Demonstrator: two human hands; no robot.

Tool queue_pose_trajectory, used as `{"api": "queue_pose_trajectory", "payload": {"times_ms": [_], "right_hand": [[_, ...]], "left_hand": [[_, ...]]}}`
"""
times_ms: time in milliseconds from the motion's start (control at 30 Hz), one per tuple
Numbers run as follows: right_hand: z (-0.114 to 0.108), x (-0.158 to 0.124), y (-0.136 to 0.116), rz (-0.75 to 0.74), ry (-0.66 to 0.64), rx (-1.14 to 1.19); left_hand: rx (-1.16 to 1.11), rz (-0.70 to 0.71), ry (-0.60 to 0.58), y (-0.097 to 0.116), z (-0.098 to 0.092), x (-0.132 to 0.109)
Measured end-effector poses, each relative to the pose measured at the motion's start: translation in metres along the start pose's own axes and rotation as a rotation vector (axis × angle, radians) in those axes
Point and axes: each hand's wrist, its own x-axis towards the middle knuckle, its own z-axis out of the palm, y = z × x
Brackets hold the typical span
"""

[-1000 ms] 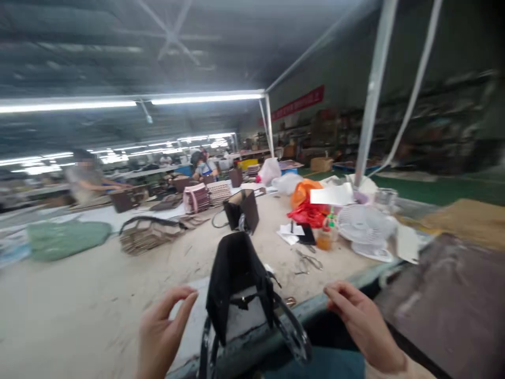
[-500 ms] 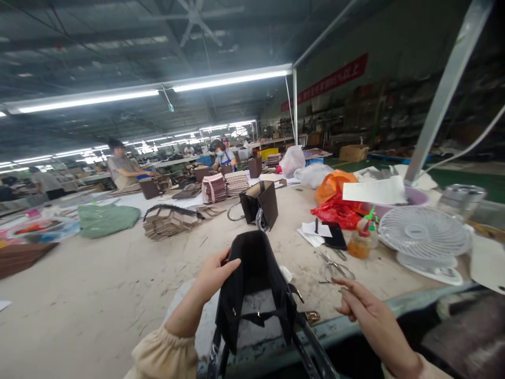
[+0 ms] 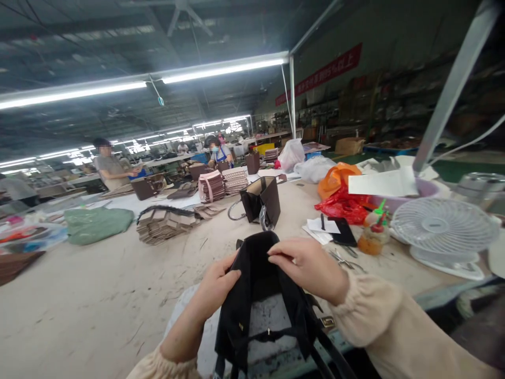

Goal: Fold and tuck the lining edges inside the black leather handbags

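A black handbag [image 3: 282,287] lies in front of me, its dark interior facing up and its straps trailing toward the near table edge. My left hand [image 3: 216,287] grips the left wall, thumb over the rim and fingers on the outside. Over the far right rim, my right hand [image 3: 311,263] is closed in a pinch, fingertips above the opening; whatever is between them is too small to make out. A metal buckle [image 3: 327,321] shows on the right side. Partly behind my right wrist lie scissors [image 3: 347,260].
Beyond the bag stands a dark brown handbag [image 3: 266,202]. Stacked brown panels [image 3: 168,223] and a green bag [image 3: 98,225] are to the left. On the right are a glue bottle [image 3: 371,239], a red plastic bag [image 3: 347,205] and a white fan [image 3: 440,226]. Co-workers are farther back.
My right hand has moved left from beside the scissors to the bag's opening. My left hand keeps its grip on the left wall. The view has shifted slightly.
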Motion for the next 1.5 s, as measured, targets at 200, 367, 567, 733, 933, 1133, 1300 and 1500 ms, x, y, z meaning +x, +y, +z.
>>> {"api": "queue_pose_trajectory", "payload": {"times_ms": [200,367,567,733,933,1133,1300,1500], "right_hand": [[0.036,0.05,-0.008,0.075,-0.222,-0.113],[0.047,0.062,-0.003,0.153,-0.28,-0.062],[0.044,0.065,-0.008,0.266,-0.328,-0.015],[0.047,0.068,-0.009,0.317,-0.329,-0.006],[0.048,0.072,-0.013,0.346,-0.34,-0.036],[0.048,0.071,-0.013,0.427,-0.314,-0.018],[0.05,0.07,-0.007,0.404,-0.291,0.002],[0.045,0.068,-0.004,0.395,-0.272,0.034]], "left_hand": [[0.015,0.044,-0.012,0.0,-0.002,0.001],[0.072,0.056,0.01,-0.002,-0.001,0.002],[0.091,0.069,-0.01,-0.002,-0.001,0.004],[0.094,0.046,0.003,0.0,-0.001,0.003],[0.094,0.048,0.012,0.002,0.001,0.002],[0.143,0.05,0.011,0.004,0.003,0.003],[0.158,0.045,0.004,0.005,0.005,0.004],[0.103,0.042,-0.03,0.002,0.004,0.004]]}}
